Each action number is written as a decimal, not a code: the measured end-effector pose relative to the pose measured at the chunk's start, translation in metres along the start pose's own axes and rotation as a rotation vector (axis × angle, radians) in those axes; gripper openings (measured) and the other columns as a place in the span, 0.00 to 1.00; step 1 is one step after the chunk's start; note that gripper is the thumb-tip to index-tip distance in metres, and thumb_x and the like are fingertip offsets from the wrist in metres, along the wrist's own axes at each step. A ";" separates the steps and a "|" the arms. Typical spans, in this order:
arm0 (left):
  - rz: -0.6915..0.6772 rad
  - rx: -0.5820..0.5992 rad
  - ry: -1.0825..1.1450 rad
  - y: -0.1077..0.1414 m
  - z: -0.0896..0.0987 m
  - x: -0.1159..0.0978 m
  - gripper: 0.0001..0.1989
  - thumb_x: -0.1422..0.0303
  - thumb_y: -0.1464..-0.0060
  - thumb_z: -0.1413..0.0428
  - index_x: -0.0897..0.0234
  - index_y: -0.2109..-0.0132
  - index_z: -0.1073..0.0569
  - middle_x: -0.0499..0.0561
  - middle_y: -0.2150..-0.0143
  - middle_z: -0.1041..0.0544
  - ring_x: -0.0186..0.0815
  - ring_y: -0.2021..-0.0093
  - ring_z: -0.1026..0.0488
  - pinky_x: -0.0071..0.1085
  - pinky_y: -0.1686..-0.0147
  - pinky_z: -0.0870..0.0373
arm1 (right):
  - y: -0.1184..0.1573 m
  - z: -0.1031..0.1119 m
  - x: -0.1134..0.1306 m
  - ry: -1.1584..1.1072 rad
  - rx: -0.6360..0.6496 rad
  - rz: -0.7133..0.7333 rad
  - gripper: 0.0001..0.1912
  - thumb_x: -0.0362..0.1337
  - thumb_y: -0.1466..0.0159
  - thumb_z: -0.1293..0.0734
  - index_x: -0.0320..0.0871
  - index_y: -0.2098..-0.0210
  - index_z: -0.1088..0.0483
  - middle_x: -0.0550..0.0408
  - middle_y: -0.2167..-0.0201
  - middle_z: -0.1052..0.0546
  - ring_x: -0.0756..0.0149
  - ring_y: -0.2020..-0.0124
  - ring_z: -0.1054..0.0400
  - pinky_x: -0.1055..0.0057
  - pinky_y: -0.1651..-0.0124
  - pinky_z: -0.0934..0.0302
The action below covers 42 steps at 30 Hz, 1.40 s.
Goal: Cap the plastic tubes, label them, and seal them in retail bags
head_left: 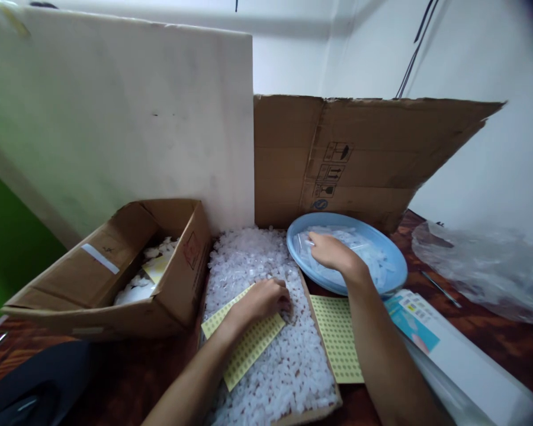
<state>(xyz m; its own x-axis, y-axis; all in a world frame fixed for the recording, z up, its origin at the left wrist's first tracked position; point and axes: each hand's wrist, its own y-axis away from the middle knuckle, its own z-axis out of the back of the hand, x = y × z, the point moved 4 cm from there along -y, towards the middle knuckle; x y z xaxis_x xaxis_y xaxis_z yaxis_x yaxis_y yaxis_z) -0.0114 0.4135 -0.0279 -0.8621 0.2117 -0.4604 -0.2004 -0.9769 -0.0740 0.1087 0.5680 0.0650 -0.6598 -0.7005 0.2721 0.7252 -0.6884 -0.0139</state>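
My left hand (266,297) is low over a shallow cardboard tray (333,402) filled with small translucent white plastic pieces (284,367). Its fingers curl down among the pieces, so whatever they grip is hidden. Under that wrist lies a yellow sheet of small round stickers (253,352), resting on the pieces. My right hand (331,249) reaches into a light blue basin (395,260) of clear, flat plastic pieces (359,239). Its fingers are closed near the basin's left side, and I cannot make out what is between them.
An open cardboard box (190,266) with white scraps stands at left. A second sticker sheet (335,337) lies beside the tray. At right are a white box (462,355), a thin metal tool (442,289) and crumpled clear plastic (484,266). Upright cardboard (373,154) stands behind.
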 end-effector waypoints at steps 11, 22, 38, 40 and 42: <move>0.078 -0.281 0.228 0.007 0.051 0.005 0.12 0.66 0.34 0.48 0.64 0.53 0.21 0.57 0.56 0.21 0.38 0.58 0.24 0.32 0.56 0.29 | 0.013 0.007 0.056 -0.243 -0.137 0.276 0.11 0.33 0.30 0.40 0.43 0.53 0.28 0.46 0.55 0.19 0.56 0.53 0.26 0.67 0.54 0.39; 0.199 -0.979 1.164 0.054 0.138 0.013 0.21 0.53 0.53 0.30 0.66 0.68 0.24 0.48 0.71 0.23 0.31 0.71 0.25 0.28 0.65 0.27 | 0.040 0.025 0.104 -0.635 -0.295 0.500 0.05 0.37 0.29 0.36 0.46 0.56 0.29 0.56 0.64 0.21 0.64 0.64 0.28 0.69 0.59 0.39; 0.187 -0.907 0.039 0.061 0.150 -0.041 0.19 0.60 0.33 0.47 0.62 0.72 0.31 0.46 0.77 0.30 0.31 0.75 0.36 0.29 0.71 0.42 | 0.052 0.017 0.123 -0.547 -0.436 0.607 0.08 0.37 0.31 0.34 0.45 0.52 0.29 0.52 0.63 0.19 0.60 0.64 0.25 0.66 0.60 0.37; 0.178 -0.845 0.044 0.059 0.149 -0.041 0.20 0.61 0.31 0.51 0.62 0.73 0.34 0.47 0.76 0.31 0.32 0.75 0.35 0.29 0.70 0.43 | 0.054 0.016 0.120 -0.512 -0.440 0.575 0.07 0.37 0.32 0.34 0.45 0.55 0.32 0.53 0.68 0.20 0.60 0.69 0.26 0.67 0.65 0.39; 0.159 -0.777 -0.005 0.057 0.149 -0.042 0.20 0.62 0.30 0.53 0.61 0.73 0.37 0.47 0.76 0.31 0.33 0.75 0.36 0.30 0.70 0.44 | 0.056 0.015 0.119 -0.522 -0.438 0.584 0.05 0.37 0.32 0.34 0.46 0.60 0.36 0.53 0.68 0.20 0.61 0.72 0.26 0.69 0.68 0.41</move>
<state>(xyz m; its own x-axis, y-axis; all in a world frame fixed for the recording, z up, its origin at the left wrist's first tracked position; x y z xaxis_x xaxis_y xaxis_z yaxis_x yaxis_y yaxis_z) -0.0557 0.3531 0.1193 -0.8557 0.0658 -0.5132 0.3060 -0.7354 -0.6046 0.0734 0.4489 0.1108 0.0420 -0.8603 0.5081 0.7064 -0.3340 -0.6240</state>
